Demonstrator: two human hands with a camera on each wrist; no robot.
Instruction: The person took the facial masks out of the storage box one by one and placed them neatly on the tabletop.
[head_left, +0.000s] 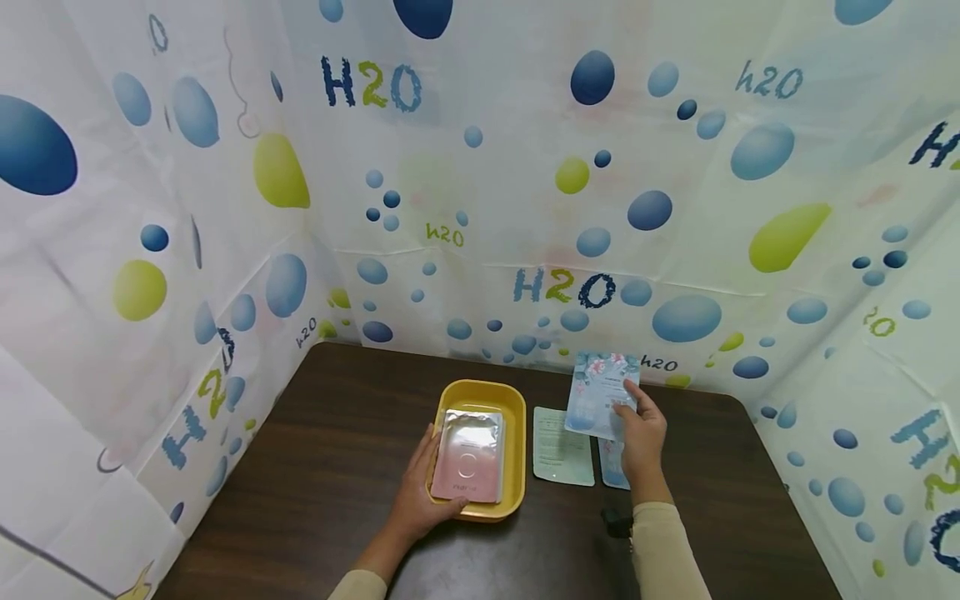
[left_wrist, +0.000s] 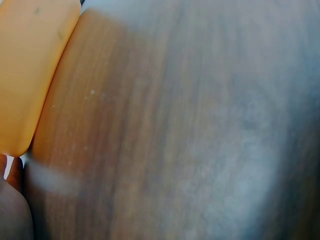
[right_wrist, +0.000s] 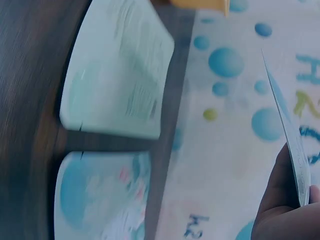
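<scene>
In the head view my right hand (head_left: 643, 433) pinches a light blue sheet mask packet (head_left: 592, 396) with pink flowers by its right edge. The right wrist view shows this packet (right_wrist: 292, 145) almost edge-on between thumb and fingers. My left hand (head_left: 420, 492) grips the near left corner of a yellow tray (head_left: 517, 442), thumb along the front rim and fingers at the left side. Inside the tray lies a shiny pink and silver packet (head_left: 468, 467). The left wrist view catches only the tray's wall (left_wrist: 35, 75) and part of the left hand (left_wrist: 12, 205).
A pale green packet (head_left: 562, 454) lies on the dark wooden table (head_left: 300, 467) to the right of the tray. Beside it is another blue floral packet (head_left: 613, 462), partly hidden by the raised one and the right hand. A printed curtain (head_left: 510, 208) stands behind the table.
</scene>
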